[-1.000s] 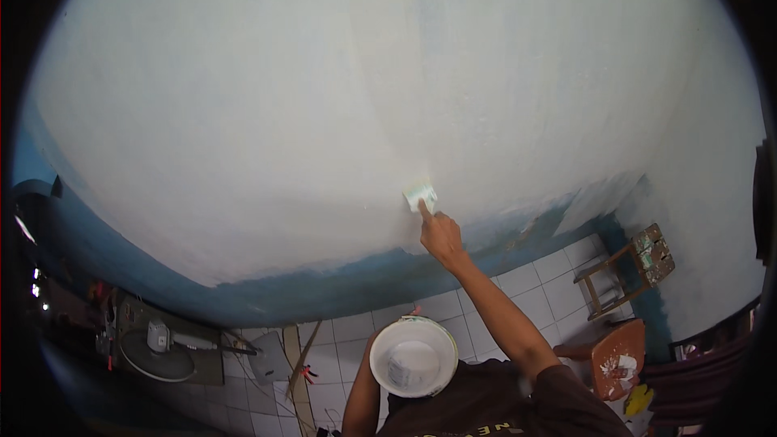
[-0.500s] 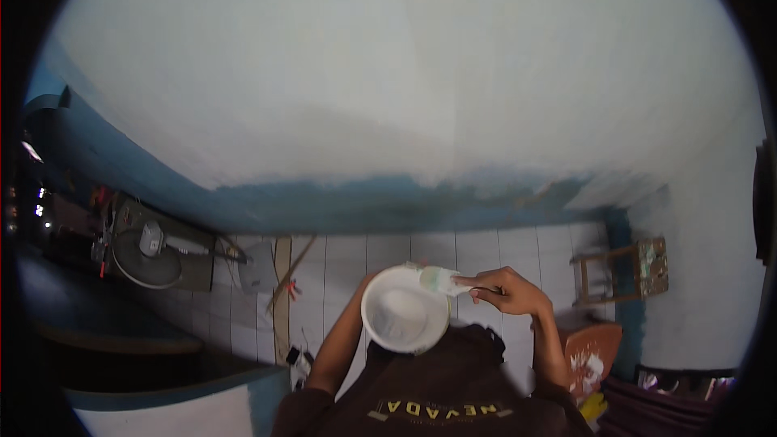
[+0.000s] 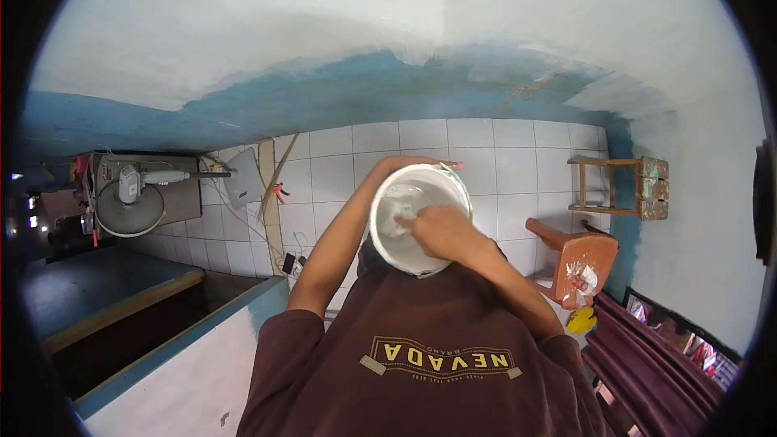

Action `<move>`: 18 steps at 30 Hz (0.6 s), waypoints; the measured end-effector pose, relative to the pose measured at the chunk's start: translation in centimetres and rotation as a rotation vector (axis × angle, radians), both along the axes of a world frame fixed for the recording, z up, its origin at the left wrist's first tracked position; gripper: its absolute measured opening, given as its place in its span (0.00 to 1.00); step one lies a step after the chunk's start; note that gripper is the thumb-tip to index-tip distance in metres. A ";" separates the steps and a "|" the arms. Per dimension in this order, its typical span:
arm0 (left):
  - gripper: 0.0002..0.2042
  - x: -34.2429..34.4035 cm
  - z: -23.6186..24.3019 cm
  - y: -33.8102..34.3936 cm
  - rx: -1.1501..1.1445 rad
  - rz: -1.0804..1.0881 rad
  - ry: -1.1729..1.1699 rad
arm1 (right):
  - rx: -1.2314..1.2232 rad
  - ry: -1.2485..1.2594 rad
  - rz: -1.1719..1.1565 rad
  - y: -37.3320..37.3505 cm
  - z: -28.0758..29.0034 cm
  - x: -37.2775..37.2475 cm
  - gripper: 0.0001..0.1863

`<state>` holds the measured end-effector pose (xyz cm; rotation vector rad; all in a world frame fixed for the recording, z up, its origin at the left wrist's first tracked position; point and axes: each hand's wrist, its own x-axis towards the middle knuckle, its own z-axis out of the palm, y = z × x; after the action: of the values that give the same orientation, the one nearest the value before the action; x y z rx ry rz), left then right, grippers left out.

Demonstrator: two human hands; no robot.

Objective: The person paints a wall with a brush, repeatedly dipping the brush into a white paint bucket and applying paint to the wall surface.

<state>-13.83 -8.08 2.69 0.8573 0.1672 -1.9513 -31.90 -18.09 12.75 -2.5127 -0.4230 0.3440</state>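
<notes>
My left hand [image 3: 425, 164] grips the far rim of a white paint bucket [image 3: 380, 243], holding it up in front of my chest. My right hand [image 3: 441, 231] reaches into the bucket from the right and is shut on a paintbrush [image 3: 398, 223] whose pale head dips down inside. The brush handle is hidden under my fingers. The bucket's inside is coated with whitish paint. Beyond it rises a wall [image 3: 388, 48], painted pale above with a blue band along its foot.
Below lies a white tiled floor [image 3: 502, 154]. A standing fan [image 3: 129, 206] and cables lie at the left, a wooden plank [image 3: 265, 194] beside them. A wooden stool [image 3: 619, 186] and a brown stool [image 3: 579, 259] stand at the right, dark red cloth [image 3: 647, 356] below them.
My right hand came down off the wall with the brush and went into the bucket. The view tilted down from the wall to the floor and the bucket.
</notes>
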 end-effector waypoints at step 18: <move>0.20 0.0 0.2 1.1 -0.028 0.006 -0.100 | 0.041 0.202 0.191 -1.6 1.2 2.3 0.20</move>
<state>-13.78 -7.01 2.85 0.9321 0.0835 -1.8961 -29.57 -19.72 13.92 -2.3731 -0.5834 0.6505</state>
